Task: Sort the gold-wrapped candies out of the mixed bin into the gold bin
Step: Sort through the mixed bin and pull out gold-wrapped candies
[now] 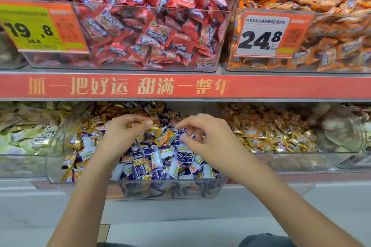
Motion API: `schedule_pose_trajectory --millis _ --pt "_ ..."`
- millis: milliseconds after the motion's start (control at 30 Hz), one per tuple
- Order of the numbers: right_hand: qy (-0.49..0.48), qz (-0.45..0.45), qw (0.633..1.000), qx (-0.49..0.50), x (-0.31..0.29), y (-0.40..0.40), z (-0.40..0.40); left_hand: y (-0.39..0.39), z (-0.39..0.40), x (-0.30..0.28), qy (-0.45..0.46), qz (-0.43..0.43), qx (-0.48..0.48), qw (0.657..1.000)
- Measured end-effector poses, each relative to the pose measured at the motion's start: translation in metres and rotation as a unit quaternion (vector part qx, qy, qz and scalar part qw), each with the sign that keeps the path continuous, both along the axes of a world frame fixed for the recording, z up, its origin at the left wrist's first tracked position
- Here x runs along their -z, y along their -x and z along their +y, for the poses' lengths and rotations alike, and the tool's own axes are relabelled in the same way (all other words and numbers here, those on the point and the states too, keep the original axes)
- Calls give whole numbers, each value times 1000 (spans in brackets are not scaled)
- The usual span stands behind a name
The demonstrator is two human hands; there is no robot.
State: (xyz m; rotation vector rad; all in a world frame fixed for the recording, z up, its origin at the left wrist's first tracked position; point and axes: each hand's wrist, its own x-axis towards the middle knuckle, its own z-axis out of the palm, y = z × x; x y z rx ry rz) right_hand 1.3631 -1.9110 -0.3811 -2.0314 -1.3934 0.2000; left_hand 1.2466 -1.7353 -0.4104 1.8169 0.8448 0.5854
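Note:
The clear mixed bin [170,188] on the lower shelf holds purple-and-white candies [160,158] with gold-wrapped candies [165,136] scattered among them. Both hands are over this bin. My left hand [124,132] pinches a gold-wrapped candy [140,123] between thumb and curled fingers. My right hand [204,134] hovers with curled fingers over the purple pile; whether it grips a candy is hidden. To the right stands the gold bin [291,159], full of gold candies [271,132].
A bin of pale green-gold packets [26,136] sits at the lower left, a bin of white round sweets [341,126] at the far right. The upper shelf carries red candies [150,26] and orange candies [321,32] behind price tags. A red banner [128,86] edges the shelf.

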Motion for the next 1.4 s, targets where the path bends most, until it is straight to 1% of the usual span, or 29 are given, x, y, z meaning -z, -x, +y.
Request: schedule_pose_trajectory --millis 100,200,267,400,467,500,533,567,600,633,667,700,767,833,900,967,1000,1033,1100,1200,1267,1333,1400 --pt "113 30 993 -31 10 11 45 3 7 2 16 -5 -10 1000" --pt "154 42 987 -33 23 7 71 4 10 6 91 -45 -25 994" --pt "127 42 991 -12 25 4 75 5 12 6 121 -54 -41 990" --pt "48 110 991 59 21 -5 74 7 20 6 169 -80 -59 981" --pt "29 126 990 63 23 -6 78 7 19 6 162 -81 -67 981" --pt "14 169 984 60 25 -2 81 6 17 6 146 -78 -73 984" --pt "-3 250 967 58 26 3 84 4 14 5 126 -70 -77 987" --pt "-25 356 932 59 25 11 88 2 11 4 102 -61 -78 990" --pt "-54 468 880 62 25 17 91 0 8 2 78 -55 -76 993" --pt "-95 562 818 68 25 22 93 -2 5 1 59 -56 -70 994" --pt "-137 628 762 75 25 24 94 -4 1 -1 46 -65 -59 995" --pt "-170 675 714 79 25 25 93 -5 -1 -1 32 -78 -43 996" --pt "-214 749 623 68 25 22 91 -8 -8 -1 -4 -90 -1 996" --pt "-254 795 546 72 26 18 89 -12 -13 2 -6 -101 53 993" --pt "-286 818 491 87 29 14 89 -14 -17 3 47 -122 101 986" --pt "-302 836 450 93 31 11 89 -12 -15 5 119 -155 142 970" --pt "-303 841 439 93 32 10 89 -11 -12 6 141 -162 158 964" --pt "-302 841 439 95 32 9 88 -9 -8 6 144 -159 177 961" --pt "-293 838 447 105 33 11 87 -7 -6 6 113 -143 203 962" --pt "-276 842 452 104 35 14 86 -8 -11 3 59 -120 182 974" --pt "-250 846 459 106 32 18 86 -12 -15 5 22 -123 151 981" --pt "-227 839 481 113 31 21 87 -17 -17 10 -41 -108 125 985" --pt "-222 841 482 105 31 23 87 -20 -17 13 -144 -52 104 983"
